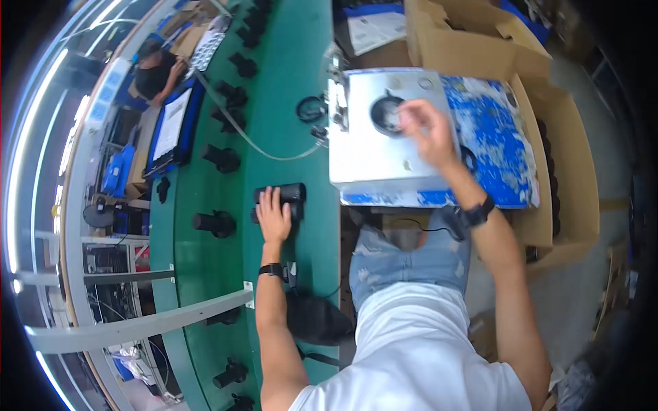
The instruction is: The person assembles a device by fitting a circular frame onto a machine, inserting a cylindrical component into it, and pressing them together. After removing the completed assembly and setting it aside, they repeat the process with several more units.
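My left hand [274, 216] lies over a pair of black cylindrical parts [293, 192] on the green bench, its fingers stretched out and spread across them. My right hand [432, 133] is raised over the silver metal box [363, 161], with its bent fingertips at a black ring-shaped part [384, 123] on the top face. Motion blur smears those fingertips, and whether they pinch anything cannot be made out. Another black ring [468, 159] is partly hidden beside my right wrist.
A round black part [311, 109] and a metal clamp [336, 96] are left of the box; a clear hose runs there. Black fittings [221, 159] line the green bench [274, 130]. Cardboard boxes [473, 44] stand behind and right. Beyond the bench is another person [156, 74].
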Available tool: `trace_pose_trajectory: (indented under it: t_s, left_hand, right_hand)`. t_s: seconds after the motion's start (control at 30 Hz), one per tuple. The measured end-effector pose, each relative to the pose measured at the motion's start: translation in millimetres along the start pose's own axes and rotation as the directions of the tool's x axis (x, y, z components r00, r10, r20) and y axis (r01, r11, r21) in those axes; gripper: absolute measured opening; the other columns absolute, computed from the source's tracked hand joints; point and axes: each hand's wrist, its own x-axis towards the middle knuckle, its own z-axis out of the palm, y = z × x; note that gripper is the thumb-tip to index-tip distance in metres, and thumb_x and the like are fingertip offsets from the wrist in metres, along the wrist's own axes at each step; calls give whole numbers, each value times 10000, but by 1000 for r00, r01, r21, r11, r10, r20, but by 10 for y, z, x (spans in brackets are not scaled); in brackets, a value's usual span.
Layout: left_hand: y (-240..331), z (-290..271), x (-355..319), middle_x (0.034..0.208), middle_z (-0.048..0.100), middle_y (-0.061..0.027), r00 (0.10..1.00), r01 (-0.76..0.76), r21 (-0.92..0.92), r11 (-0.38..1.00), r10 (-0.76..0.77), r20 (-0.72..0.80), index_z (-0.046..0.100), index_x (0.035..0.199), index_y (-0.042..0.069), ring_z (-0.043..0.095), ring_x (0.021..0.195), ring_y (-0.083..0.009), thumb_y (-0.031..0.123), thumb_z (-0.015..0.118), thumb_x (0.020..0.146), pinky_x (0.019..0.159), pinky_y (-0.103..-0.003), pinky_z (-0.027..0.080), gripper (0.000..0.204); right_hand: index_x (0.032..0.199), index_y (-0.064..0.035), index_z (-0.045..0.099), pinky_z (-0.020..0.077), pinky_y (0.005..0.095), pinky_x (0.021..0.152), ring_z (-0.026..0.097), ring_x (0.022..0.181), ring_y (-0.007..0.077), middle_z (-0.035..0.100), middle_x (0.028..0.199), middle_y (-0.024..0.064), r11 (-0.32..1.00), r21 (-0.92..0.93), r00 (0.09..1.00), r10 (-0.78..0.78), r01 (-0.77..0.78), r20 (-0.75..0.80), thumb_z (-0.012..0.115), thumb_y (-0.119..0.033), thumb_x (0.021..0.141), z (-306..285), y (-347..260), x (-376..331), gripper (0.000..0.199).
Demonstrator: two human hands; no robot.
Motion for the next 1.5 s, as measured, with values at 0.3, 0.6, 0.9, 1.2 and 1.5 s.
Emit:
trace_pose_trajectory:
  t_s: [0.3,0.6,0.9,1.2,1.5]
  left_hand:
    - [393,-80,-227,1500,299,-163,1000,-23,-12,1000,23,7,369,1427,114,277,1384,-352,402,545,899,1106,-568,187,626]
    - [498,-109,-308,1244,485,-139,992,-115,221,969,124,-28,460,1290,74,440,1203,-326,69,678,683,1086,-544,265,645]
    - [1582,-1148,-650,1147,597,-146,982,106,-800,590,63,176,518,1220,-8,593,1025,-266,269,780,759,894,-371,468,598]
    - [2799,-918,-673,1131,593,-96,857,487,-741,-463,418,302,415,1337,6,601,1014,-148,325,546,960,804,-292,507,511]
    - [2950,-830,-530,763,632,-173,515,842,57,-537,831,211,531,1161,25,597,558,-216,549,299,973,501,-281,470,602]
  right_hand:
    - [950,-32,686,425,251,538,560,684,143,624,900,40,666,241,537,-725,706,431,658,-172,843,2,-2474,-778,178]
    - [807,-76,689,435,231,605,563,699,72,653,860,37,631,664,551,-745,401,376,531,38,789,-181,-1970,-1051,196]
    - [1403,-9,348,394,333,977,495,1184,210,502,1325,122,876,48,744,378,-480,552,742,-204,753,360,-536,-1332,785]
    - [1262,-65,421,507,334,847,586,976,243,540,1172,175,698,582,843,537,-418,-39,619,-171,868,113,-427,-1037,453]
    - [1311,-93,353,379,417,983,488,985,180,459,1008,31,171,943,957,100,-287,273,759,-382,770,-329,-153,-1103,736]
